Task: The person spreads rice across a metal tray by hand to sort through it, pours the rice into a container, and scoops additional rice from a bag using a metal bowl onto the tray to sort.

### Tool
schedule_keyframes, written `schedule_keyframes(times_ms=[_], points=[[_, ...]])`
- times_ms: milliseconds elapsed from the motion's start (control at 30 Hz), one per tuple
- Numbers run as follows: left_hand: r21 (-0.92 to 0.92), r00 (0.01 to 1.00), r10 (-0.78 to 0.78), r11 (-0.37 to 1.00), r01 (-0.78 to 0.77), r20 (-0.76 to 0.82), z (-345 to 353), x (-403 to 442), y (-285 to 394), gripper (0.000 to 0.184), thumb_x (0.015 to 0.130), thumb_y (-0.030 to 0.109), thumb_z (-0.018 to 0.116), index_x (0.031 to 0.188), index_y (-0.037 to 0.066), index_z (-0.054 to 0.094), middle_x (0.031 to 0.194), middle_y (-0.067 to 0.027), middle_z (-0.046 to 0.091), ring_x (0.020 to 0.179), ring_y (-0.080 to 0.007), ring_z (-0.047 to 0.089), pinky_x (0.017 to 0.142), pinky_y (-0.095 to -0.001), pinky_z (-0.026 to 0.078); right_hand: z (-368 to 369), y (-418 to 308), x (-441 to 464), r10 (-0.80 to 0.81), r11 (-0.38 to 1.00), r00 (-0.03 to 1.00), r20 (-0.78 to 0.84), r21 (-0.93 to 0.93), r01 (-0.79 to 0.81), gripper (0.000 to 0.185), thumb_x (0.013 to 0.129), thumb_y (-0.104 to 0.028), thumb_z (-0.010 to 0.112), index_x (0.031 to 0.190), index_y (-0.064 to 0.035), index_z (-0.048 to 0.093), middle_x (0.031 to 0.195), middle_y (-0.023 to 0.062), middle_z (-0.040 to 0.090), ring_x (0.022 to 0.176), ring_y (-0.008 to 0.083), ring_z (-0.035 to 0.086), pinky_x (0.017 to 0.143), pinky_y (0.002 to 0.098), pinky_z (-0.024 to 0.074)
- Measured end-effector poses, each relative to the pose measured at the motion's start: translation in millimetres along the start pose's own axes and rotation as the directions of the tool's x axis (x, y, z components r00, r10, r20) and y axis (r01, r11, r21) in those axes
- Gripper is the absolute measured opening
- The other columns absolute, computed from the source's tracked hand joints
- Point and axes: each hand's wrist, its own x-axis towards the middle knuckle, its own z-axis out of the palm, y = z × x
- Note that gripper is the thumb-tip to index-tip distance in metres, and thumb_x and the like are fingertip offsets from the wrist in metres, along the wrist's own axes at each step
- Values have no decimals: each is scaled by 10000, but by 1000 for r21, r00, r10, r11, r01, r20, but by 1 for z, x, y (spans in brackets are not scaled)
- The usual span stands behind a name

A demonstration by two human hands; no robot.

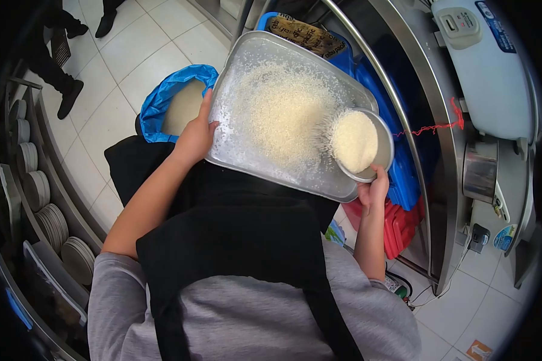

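A metal tray [238, 147] rests across my lap, with a spread of white rice [283, 111] over its middle. My left hand [196, 135] grips the tray's left edge, the thumb over the rim. In my right hand [374, 185] is a round metal bowl [384, 141], tilted toward the tray above its right end. Rice fills much of the bowl, and loose grains blur at its left lip, falling onto the tray. Just beyond my left hand stands a blue bag [155, 114] with its mouth folded back and rice-like grain inside.
Stacked plates [53, 227] line a shelf on the left. Another person's legs [54, 66] stand at the upper left on the tiled floor [156, 36]. To the right are blue bins [406, 174], a red container [397, 231], a curved metal rail [397, 96] and a metal pot [480, 171].
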Motion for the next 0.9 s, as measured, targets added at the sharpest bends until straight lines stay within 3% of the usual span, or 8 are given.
schedule_keyframes(times_ms=[333,400,500,600,700,800,867,900], points=[[0,1000,-12,1000,12,2,0,1,0,773,919,131,538,1499,138,27,852,-323,623,807,-468,617,724,-507,468,5,1,-4,-169,980,985,28,-103,171,347,843,-57,493,1175,42,474,1096,164,580,985,290,615,815,426,539],[5,1000,-9,1000,9,-1,0,0,-1,772,919,132,538,1499,137,29,851,-323,623,807,-468,617,724,-508,468,4,1,-6,-154,982,988,8,-111,154,355,841,-55,494,1183,36,470,1107,164,576,986,285,614,812,424,538],[1,1000,-5,1000,5,-12,1,3,1,770,919,133,539,1499,137,32,851,-323,622,807,-468,617,724,-509,467,0,-2,1,84,993,996,18,77,-85,374,838,-50,493,1201,39,464,1120,163,571,991,275,612,817,402,536],[8,1000,-10,1000,10,-6,0,-1,0,769,919,133,539,1499,138,34,856,-324,623,809,-468,616,725,-509,467,3,1,-5,-174,977,985,-5,-128,172,376,835,-70,503,1196,29,465,1126,163,569,1000,292,608,820,436,532],[5,1000,-12,1000,13,-9,0,2,3,769,919,133,540,1499,139,35,862,-324,623,812,-468,616,730,-509,466,-5,0,5,84,995,996,36,52,-86,373,832,-74,506,1189,31,472,1125,159,571,1000,295,609,822,440,531],[7,1000,-20,1000,20,0,-1,-1,1,770,919,133,541,1499,139,35,870,-324,624,819,-469,615,737,-508,465,1,2,-1,-163,979,986,16,-118,164,368,836,-81,499,1187,28,477,1122,155,572,996,302,610,818,458,529],[-2,1000,-18,1000,18,-6,-1,2,3,770,919,133,542,1499,139,35,875,-325,623,823,-470,615,741,-507,464,4,-5,-6,101,993,994,48,62,-104,355,837,-66,492,1177,38,483,1122,154,573,992,288,612,821,430,531],[2,1000,-27,1000,27,4,-2,2,5,770,919,134,542,1499,139,35,878,-326,623,828,-470,614,743,-507,463,4,-4,-3,102,993,993,53,58,-105,355,837,-66,492,1177,38,483,1122,154,573,992,288,612,821,430,531]])
